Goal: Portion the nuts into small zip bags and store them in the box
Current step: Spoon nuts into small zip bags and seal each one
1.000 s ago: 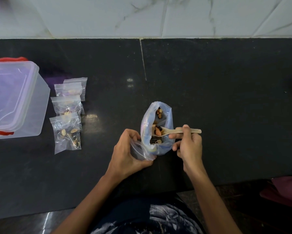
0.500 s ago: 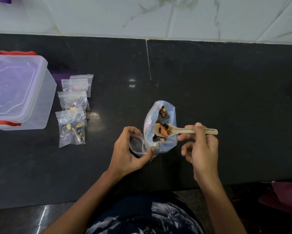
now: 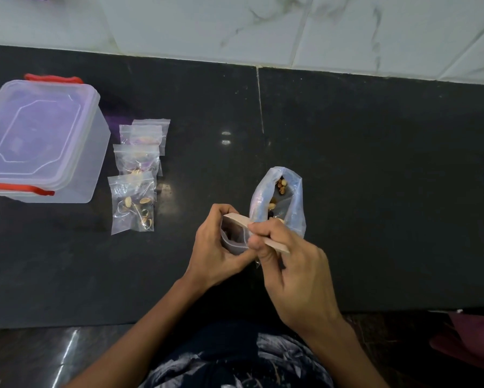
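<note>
Hands: 2 | filled zip bags: 4 | box: 1

The right hand has swung the spoon out of the nut bag; its bowl end now sits over the small zip bag between the left fingers.

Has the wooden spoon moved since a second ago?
Yes. The pale wooden spoon has swung left, out of the big clear nut bag, over to the small zip bag in the left hand.
</note>
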`<state>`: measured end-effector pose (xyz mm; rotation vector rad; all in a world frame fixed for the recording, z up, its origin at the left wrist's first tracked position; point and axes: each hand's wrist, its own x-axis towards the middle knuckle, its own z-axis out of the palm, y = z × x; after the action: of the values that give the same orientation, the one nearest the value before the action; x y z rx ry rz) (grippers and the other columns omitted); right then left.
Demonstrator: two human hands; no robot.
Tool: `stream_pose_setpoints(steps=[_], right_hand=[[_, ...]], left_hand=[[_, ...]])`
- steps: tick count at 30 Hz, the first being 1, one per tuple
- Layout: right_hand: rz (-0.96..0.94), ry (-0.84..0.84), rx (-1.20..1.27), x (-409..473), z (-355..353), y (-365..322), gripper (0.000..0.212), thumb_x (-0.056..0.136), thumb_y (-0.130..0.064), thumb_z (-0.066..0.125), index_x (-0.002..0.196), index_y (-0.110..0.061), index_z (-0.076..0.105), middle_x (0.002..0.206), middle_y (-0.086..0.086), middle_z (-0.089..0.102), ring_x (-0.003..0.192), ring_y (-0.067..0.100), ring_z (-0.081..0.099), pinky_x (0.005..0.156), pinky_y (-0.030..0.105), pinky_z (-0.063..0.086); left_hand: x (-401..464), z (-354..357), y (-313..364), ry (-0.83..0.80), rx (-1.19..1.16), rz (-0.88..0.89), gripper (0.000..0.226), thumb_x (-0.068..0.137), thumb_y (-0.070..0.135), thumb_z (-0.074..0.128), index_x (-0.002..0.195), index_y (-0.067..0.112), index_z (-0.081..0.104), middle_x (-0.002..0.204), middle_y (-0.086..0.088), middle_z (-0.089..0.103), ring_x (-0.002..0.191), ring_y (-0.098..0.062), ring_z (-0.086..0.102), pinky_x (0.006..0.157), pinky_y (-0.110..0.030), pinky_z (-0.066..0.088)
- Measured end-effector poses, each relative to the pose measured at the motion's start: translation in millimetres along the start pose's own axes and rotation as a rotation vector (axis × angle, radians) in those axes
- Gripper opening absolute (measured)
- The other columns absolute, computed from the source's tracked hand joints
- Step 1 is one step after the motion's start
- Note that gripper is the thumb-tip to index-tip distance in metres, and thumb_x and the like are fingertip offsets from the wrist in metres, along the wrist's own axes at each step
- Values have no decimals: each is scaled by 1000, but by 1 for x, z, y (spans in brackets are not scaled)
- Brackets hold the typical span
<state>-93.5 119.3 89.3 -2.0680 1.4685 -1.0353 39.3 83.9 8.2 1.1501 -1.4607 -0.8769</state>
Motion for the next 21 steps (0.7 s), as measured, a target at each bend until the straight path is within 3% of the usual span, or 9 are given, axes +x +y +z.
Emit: stream_pose_setpoints(steps=[4, 7, 10, 12, 15, 18, 21], right_hand=[[-58, 55, 66, -3, 5, 2, 19, 97, -34, 45, 103, -23, 59, 92, -12, 68, 77, -1, 64, 60, 21, 52], [-47, 137, 123, -6, 8, 6, 25, 100, -40, 39, 101, -25, 58, 86, -11, 67, 69, 0, 64, 54, 25, 53], [78, 352, 256, 4, 1, 16, 23, 99, -45, 34, 92, -38, 54, 74, -11, 60, 49, 6, 53, 39, 27, 43], [229, 439, 250, 16, -6, 41, 24, 99, -46, 33, 88, -37, 51, 68, -8, 58, 47, 10, 49, 41, 28, 41], [410, 330, 217, 28, -8, 83, 32, 99, -43, 33, 88, -22, 55, 65, -6, 57, 52, 9, 50, 51, 30, 42], [379, 192, 117, 27, 2, 101, 27, 101, -34, 36, 92, -17, 55, 70, -6, 58, 55, 7, 51, 53, 30, 43], [324, 119, 146, 26, 5, 100, 27, 101, -34, 36, 93, -19, 56, 71, -7, 58, 54, 5, 50, 53, 21, 40]], left_hand=[[1, -2, 0, 5, -24, 9, 48, 67, 39, 78, 96, 23, 44, 81, 10, 58, 63, -14, 59, 56, -30, 49], [1, -2, 0, 15, -7, 20, 51, 67, 42, 80, 98, 29, 42, 82, 6, 60, 65, -16, 60, 57, -30, 50], [2, -3, -3, 26, 76, 30, 55, 66, 32, 81, 96, 40, 37, 90, 6, 57, 71, -12, 60, 61, -19, 49], [1, -3, -5, -11, 93, 11, 57, 64, 32, 83, 97, 39, 37, 97, 3, 53, 84, -15, 59, 69, -21, 50], [-2, -3, -10, -111, 88, -99, 72, 56, 39, 87, 109, 20, 42, 109, 0, 50, 105, -18, 55, 86, -23, 50], [-2, -4, -12, -234, 82, -169, 89, 51, 42, 90, 120, 25, 36, 117, 4, 49, 117, -13, 52, 95, -19, 46], [1, -4, -8, -303, 90, -182, 87, 54, 39, 89, 121, 28, 34, 119, 24, 48, 120, 2, 50, 93, -10, 43]])
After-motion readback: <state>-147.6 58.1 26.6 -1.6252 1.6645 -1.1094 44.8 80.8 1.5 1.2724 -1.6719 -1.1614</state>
